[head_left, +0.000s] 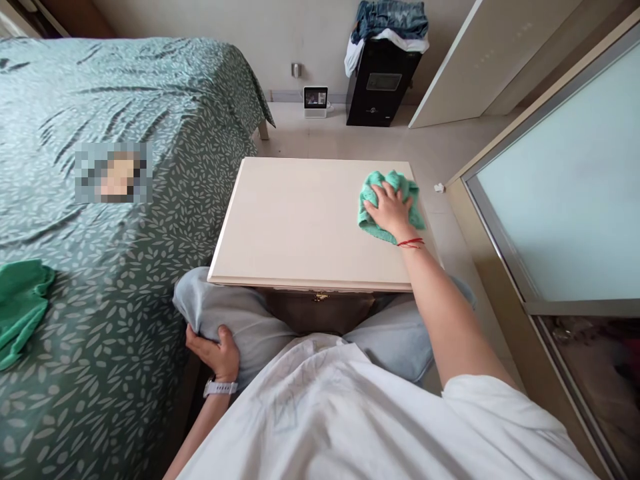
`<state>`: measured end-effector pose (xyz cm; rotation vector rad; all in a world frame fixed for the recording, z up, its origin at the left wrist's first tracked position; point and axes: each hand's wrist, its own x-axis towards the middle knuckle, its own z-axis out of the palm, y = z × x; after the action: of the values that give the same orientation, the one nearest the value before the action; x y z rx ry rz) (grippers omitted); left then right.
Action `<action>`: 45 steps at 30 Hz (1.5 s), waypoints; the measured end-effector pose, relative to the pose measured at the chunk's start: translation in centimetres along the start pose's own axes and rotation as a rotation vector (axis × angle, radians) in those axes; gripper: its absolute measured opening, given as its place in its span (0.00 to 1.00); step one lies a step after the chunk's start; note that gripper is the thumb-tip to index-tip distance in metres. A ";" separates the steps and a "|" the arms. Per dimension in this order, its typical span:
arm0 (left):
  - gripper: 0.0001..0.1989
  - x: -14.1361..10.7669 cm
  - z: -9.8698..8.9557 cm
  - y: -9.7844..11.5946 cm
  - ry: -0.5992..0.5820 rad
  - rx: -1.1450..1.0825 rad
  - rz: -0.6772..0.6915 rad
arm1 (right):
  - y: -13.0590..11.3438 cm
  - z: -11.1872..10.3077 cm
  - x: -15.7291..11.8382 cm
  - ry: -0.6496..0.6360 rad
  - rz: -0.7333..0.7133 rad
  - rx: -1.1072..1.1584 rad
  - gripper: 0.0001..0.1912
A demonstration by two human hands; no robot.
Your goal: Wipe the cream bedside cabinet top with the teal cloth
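My right hand (391, 208) presses on a green cleaning cloth (373, 223), its fingers spread and bent into the bunched fabric. The cloth lies on the right end of the cream top of a small cabinet (300, 217), close to its right edge. A red string bracelet circles my right wrist. My left hand (220, 353) rests against the side of my left leg in light jeans (205, 303), holding nothing, with the thumb apart from the fingers. It wears a pale watch (221, 388). A brass-coloured handle (321, 297) shows on the cabinet's near side, between my knees.
At left stands a bed with a leaf-patterned green cover (165, 167); a green cloth (23, 300) and a blurred patch lie on it. A small screen (315, 100) and a black box (380, 87) topped with folded jeans (390, 20) stand by the wall. A frosted-panel cabinet (565, 180) borders the right.
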<state>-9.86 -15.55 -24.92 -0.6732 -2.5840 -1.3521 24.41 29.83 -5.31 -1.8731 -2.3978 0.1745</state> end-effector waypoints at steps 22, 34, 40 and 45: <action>0.54 -0.1 -0.2 -0.3 -0.007 0.007 0.011 | -23.3 1.1 -6.7 -0.095 -0.266 0.143 0.40; 0.52 -0.3 -0.1 0.0 -0.009 0.019 -0.024 | -31.3 2.3 -8.0 -0.202 -1.009 0.035 0.35; 0.51 -0.3 -0.4 0.3 -0.042 0.060 -0.009 | -26.2 2.0 -7.4 -0.258 -1.062 0.118 0.36; 0.53 -0.2 -0.2 0.1 -0.020 0.039 -0.019 | -19.1 0.6 -4.7 -0.265 -0.789 0.103 0.39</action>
<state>-9.65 -15.76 -24.78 -0.6610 -2.6315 -1.3034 7.16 20.65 -3.10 -0.7877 -3.0148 0.4811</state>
